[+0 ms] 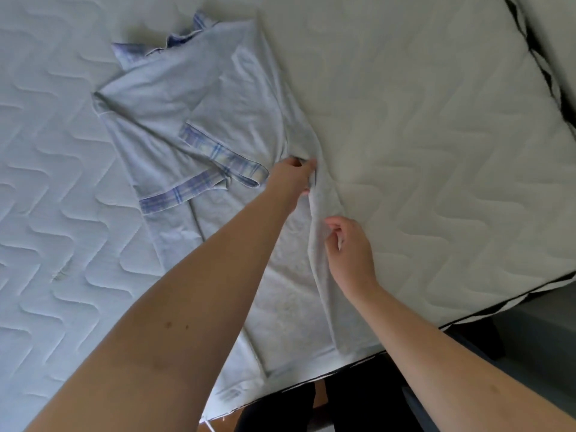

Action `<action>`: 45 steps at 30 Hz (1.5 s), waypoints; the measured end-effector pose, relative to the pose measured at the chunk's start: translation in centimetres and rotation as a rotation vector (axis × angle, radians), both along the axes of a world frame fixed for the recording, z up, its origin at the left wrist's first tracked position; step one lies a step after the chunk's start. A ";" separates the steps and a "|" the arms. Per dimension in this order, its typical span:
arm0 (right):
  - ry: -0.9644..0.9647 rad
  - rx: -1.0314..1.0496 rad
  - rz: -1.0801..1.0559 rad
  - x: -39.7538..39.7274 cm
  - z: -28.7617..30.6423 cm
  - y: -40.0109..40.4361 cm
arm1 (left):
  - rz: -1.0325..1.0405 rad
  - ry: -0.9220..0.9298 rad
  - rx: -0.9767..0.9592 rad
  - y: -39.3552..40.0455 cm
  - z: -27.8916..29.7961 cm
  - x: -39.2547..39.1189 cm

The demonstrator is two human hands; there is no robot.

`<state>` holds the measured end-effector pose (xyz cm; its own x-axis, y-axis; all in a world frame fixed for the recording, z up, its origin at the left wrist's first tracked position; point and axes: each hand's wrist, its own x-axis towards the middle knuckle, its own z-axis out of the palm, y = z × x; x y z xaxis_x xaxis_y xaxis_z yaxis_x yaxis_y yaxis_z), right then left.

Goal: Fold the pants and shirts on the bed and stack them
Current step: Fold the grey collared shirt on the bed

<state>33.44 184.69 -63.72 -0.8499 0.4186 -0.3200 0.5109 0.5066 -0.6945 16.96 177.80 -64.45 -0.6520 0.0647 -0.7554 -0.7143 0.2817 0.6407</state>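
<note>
Pale blue shirt (218, 98) lies spread on bed (436, 120), plaid-trimmed sleeves crossed over body, hem reaching near edge. Left hand (294, 177) far out, fingers pinching shirt's right side edge. Right hand (350, 244) nearer, fingers curled at same edge, lifting ridge of cloth, looks like grip. Judgement: first side fold only starting. No folded stack visible, no pants in view. Most of task left.

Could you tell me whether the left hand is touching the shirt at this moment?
Touching. The head view shows the left hand pinching a raised ridge of the shirt along its right edge, the cloth bunched between thumb and fingers.
</note>
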 end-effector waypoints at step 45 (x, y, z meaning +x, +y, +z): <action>-0.033 0.481 0.927 -6.1 -2.9 3.8 | -0.003 -0.134 0.084 -4.5 -1.1 16.5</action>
<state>27.31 188.53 -66.59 -0.8970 -0.3037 -0.3211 -0.2040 0.9290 -0.3087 33.43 173.29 -65.56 -0.5453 0.1327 -0.8277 -0.7943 0.2336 0.5608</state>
